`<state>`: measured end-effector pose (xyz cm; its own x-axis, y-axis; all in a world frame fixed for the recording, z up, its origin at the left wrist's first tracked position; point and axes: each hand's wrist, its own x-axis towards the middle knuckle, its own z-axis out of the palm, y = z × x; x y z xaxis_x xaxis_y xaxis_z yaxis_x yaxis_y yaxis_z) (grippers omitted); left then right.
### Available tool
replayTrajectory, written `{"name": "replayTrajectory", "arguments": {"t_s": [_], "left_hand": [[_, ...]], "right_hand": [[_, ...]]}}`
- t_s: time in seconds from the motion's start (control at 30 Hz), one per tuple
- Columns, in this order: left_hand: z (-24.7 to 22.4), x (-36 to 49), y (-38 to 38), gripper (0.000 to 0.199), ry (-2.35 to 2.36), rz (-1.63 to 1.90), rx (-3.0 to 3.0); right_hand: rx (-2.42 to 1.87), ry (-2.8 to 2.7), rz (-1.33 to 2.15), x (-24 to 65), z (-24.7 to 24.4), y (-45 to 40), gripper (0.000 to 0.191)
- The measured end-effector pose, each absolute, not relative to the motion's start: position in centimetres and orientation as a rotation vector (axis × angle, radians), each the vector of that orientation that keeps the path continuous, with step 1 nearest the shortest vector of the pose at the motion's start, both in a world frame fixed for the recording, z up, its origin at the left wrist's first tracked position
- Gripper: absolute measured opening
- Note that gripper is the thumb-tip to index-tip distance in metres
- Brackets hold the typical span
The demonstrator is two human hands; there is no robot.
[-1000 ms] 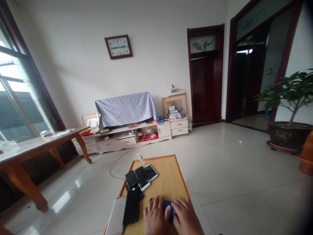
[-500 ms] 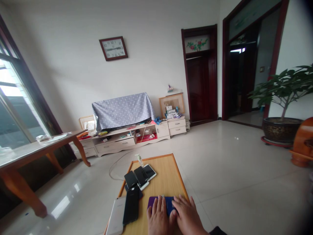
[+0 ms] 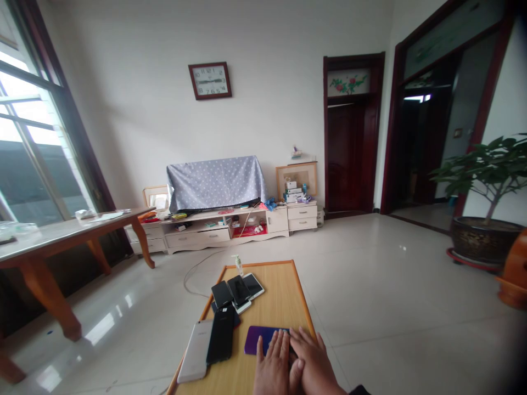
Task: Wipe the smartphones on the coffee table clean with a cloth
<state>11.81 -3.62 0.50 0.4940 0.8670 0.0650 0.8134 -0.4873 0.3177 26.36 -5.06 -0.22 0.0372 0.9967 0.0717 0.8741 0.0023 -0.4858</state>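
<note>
- A glossy purple smartphone lies flat on the near half of a wooden tray with an orange rim, its right end under both hands.
- The left hand rests over the phone's lower edge, fingers straight and slightly spread, not curled around it.
- The right hand lies against the left, its fingers extended and reaching onto the phone's right end; neither hand shows a closed grip.
- Just left of the hands, a black smartphone lies lengthwise beside a white smartphone, which overhangs the tray's left edge.
- Farther along the tray, two black smartphones overlap a white-framed phone in a tight cluster.
- A pump bottle of clear gel stands at the tray's far rim, and a thin white cable curves across the tile floor behind it.
- To the left stands a long wooden table beneath a tall window.
- Against the far wall sits a low cream TV cabinet with a polka-dot cloth draped above it, under a square wall clock.
- A potted plant stands at right.
</note>
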Motion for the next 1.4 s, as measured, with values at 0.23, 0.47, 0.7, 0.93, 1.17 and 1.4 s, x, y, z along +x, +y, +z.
{"name": "replayTrajectory", "arguments": {"t_s": [0.23,0.47,0.7,0.93,1.17,1.4], "left_hand": [[1.8,9.1,-3.5,0.073,1.520,0.205,2.490],[1.1,4.7,-2.2,0.085,1.843,0.198,2.449],[0.2,6.5,-2.3,0.086,1.774,0.213,2.452],[0.8,10.7,-3.2,0.074,1.464,0.268,2.466],[1.1,10.2,-2.1,0.070,1.411,0.316,2.475],[0.5,7.0,0.1,0.077,1.647,0.295,2.448]], "right_hand": [[-1.931,-1.934,0.349,25.9,-0.5,-5.6,0.048],[-1.896,-1.966,0.272,25.7,-0.7,-5.7,0.047],[-1.895,-1.973,0.275,25.8,-1.0,-5.6,0.048],[-1.970,-1.921,0.355,25.5,-0.8,-5.3,0.052],[-1.966,-1.943,0.304,25.6,-1.1,-5.1,0.052],[-1.911,-1.972,0.221,25.6,-1.1,-5.3,0.045]]}}
